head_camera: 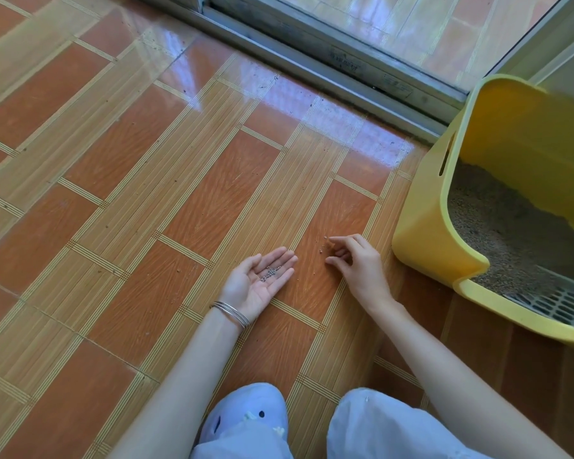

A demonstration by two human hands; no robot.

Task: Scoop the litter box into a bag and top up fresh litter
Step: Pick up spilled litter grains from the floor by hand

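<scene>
Tiled floor (146,193), sliding-door track (328,71), perhaps a slipper (246,415)

Two hands show over the tiled floor (120,167): the left hand (257,279) and the right hand (358,263). There is one yellow litter box (431,226) at the floor's right edge with one grey grille (557,304) at its front, one sliding-door track (328,71) along the far edge, and one light blue slipper (246,415) at the near edge. The left wrist carries a stack of thin silver bangles (231,313), too close-packed to count; a small heap of grey litter grains (270,273) in the left palm and about three loose grains (323,244) on the floor complete the count.
</scene>
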